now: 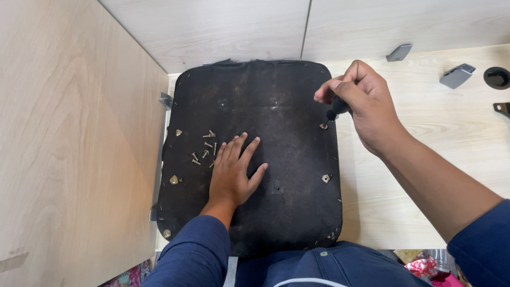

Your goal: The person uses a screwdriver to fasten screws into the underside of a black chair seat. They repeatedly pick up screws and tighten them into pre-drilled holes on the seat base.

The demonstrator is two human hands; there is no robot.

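Nearest, the left hand (232, 171) lies flat, fingers spread, on the square black fabric-covered seat board (287, 212) on the pale wood bench (425, 127). The board looks stiff and fairly light, best held by its edges. Loose brass screws (206, 149) lie just left. Farther, right hand (361, 106) fingers pinch a black-handled screwdriver (338, 109), pointing down-left at the board's right edge.

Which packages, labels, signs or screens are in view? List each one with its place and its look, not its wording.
Shiny wrapper: bottom right corner, below the desk edge beside the right sleeve; crinkled foil-like packaging, red and silver, partly cut off by the frame.
Patterned item: bottom left, below the black seat panel; pink with mixed colours; whether it is a package cannot be told.
No labels, signs or screens show.
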